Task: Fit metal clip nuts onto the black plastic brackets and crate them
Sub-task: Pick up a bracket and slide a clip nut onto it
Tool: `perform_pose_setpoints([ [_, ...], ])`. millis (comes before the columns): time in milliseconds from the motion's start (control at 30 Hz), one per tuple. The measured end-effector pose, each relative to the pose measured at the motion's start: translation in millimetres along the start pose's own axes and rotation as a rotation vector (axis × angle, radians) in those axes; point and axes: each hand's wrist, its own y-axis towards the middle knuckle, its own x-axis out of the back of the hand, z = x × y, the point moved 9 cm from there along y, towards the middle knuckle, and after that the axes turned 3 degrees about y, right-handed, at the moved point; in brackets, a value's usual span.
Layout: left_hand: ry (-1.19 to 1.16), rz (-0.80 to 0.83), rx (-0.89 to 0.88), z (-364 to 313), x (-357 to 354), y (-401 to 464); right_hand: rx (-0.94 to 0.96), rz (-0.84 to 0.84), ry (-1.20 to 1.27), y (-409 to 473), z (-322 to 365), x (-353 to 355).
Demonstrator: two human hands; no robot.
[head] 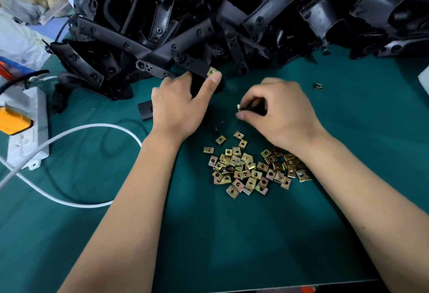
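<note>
My left hand (178, 104) grips a black plastic bracket (197, 83) at the foot of the big pile. A brass-coloured clip nut (211, 71) sits on the bracket's end, and my thumb presses right beside it. My right hand (276, 111) hovers over the green mat and pinches one clip nut (239, 108) between thumb and fingertips. Several loose clip nuts (250, 169) lie in a heap on the mat in front of me, partly under my right wrist. No crate is in view.
A tall pile of black brackets (232, 14) fills the back of the green table (232, 234). A white power strip (27, 134) with a white cable (97, 127) lies at left. One stray nut (317, 86) lies at right. A small black part (145, 110) lies beside my left hand.
</note>
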Motion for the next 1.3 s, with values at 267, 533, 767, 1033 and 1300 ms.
perform_pose_setpoints([
  [267, -0.081, -0.029, -0.081, -17.6, 0.4, -4.6, 0.087, 0.056, -0.112, -0.5, 14.0, -10.1],
  [533, -0.318, -0.114, -0.043, -17.7, 6.4, -8.0, -0.081, -0.081, 0.002, 4.1, 2.6, -0.1],
  [767, -0.369, -0.061, -0.109, -21.3, 8.7, -10.0, -0.034, 0.064, -0.09, -0.4, 0.0, -3.7],
  [1033, -0.381, 0.075, -0.21, -35.2, 5.3, -14.6, -0.138, -0.025, 0.38, -0.4, -11.7, 10.6],
  [1300, -0.369, 0.121, -0.329, -55.2, -0.2, -23.9, -0.215, -0.055, 0.931, -1.3, -15.2, 9.8],
])
